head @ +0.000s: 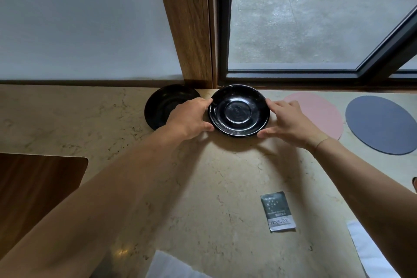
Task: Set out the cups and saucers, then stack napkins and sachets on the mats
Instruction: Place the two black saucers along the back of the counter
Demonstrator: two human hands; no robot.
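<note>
Head view shows your left hand and right hand holding the glossy black round ceramic saucer between them, fingertips and thumbs curled against opposite edges of its rim. The saucer sits low over the beige marble counter, near the back edge; whether it touches the surface cannot be told.

Handling judgement: treat the saucer as rigid, moderately light, brittle and slick. Hold it by the rim at opposite sides, as you do now; do not press on the recessed centre ring. Lower it flat to avoid chipping.

Just left of your left hand lies a second black round saucer. Just right of your right hand lies a pink round mat, then a grey-blue oval mat. Nearer you, below your right hand, lies a dark green and white sachet.
</note>
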